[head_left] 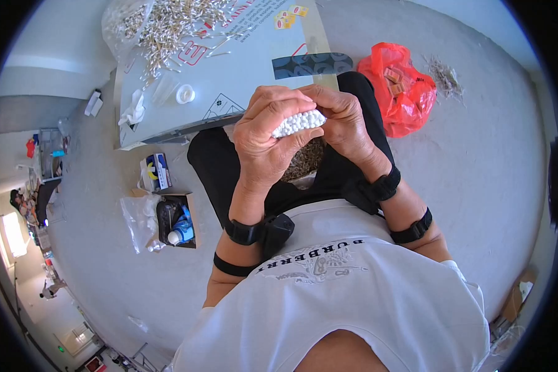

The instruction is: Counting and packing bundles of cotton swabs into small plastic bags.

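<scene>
A packed bundle of cotton swabs point(296, 123) is held up in front of me, its white tips showing. My left hand point(260, 133) wraps it, with the fingers over the top and the thumb along the lower side. From the other side, my right hand point(348, 124) closes its bent fingers on the bundle's right end. The swabs' sticks are hidden by my fingers. Below the hands, between my legs, a mass of brown stick-like pieces point(305, 162) partly shows.
A table-like panel point(248, 68) ahead bears loose cotton swabs point(173, 31), a clear bag point(121, 25), a white round lid point(185, 93) and a dark patterned strip point(313, 64). A red plastic bag point(409, 99) and scattered sticks point(445, 77) lie right. A carton point(191, 223) stands left.
</scene>
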`<act>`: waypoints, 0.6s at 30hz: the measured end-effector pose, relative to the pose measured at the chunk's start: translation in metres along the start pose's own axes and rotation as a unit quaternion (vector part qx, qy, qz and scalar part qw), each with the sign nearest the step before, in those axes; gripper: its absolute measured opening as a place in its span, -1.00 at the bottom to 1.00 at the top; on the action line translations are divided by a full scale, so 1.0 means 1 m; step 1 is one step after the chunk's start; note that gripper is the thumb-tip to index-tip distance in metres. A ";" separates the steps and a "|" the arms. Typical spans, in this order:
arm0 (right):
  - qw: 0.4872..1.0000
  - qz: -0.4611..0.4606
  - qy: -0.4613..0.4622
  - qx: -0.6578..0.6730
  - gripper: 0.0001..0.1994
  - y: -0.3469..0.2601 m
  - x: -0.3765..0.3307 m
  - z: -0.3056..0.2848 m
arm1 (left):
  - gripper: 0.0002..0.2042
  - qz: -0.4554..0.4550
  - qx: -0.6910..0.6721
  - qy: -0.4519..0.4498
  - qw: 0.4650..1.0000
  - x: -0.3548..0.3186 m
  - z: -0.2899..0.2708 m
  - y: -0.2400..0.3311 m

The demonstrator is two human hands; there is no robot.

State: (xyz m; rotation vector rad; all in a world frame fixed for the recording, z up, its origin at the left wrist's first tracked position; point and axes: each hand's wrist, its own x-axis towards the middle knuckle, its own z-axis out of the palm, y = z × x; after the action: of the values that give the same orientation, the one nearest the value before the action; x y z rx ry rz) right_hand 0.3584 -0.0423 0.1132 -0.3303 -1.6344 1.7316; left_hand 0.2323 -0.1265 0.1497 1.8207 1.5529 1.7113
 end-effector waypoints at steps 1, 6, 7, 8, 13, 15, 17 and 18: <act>1.000 0.004 0.010 0.015 -0.67 0.002 0.000 0.000 | -0.65 -0.006 0.001 -0.003 1.000 0.000 0.000 0.000; 0.998 0.007 0.032 0.052 -0.70 0.006 -0.001 0.000 | -0.60 -0.043 -0.063 0.028 0.997 -0.003 0.000 0.001; 0.998 0.015 0.034 0.050 -0.71 0.005 0.000 0.000 | -0.58 -0.044 -0.074 0.031 0.996 -0.003 -0.001 0.000; 0.998 0.023 0.036 0.048 -0.72 0.005 0.000 0.000 | -0.58 -0.043 -0.074 0.031 0.996 -0.003 -0.002 0.000; 0.999 0.003 0.037 0.024 -0.72 0.005 0.000 -0.002 | -0.61 -0.027 -0.037 0.028 0.999 -0.004 -0.007 0.002; 0.999 -0.006 0.038 0.011 -0.72 0.005 0.000 -0.002 | -0.63 -0.028 -0.026 0.025 0.999 -0.003 -0.008 0.005; 0.999 -0.010 0.041 0.007 -0.72 0.005 0.000 -0.002 | -0.65 -0.030 -0.016 0.022 0.999 -0.003 -0.008 0.005; 0.999 -0.011 0.041 0.008 -0.72 0.004 0.000 -0.002 | -0.67 -0.023 -0.016 0.023 0.999 -0.003 -0.008 0.005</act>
State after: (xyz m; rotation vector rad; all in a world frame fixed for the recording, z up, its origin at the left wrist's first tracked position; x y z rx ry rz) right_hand 0.3584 -0.0410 0.1088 -0.3697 -1.5607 1.6918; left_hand 0.2293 -0.1347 0.1534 1.7278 1.5645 1.7586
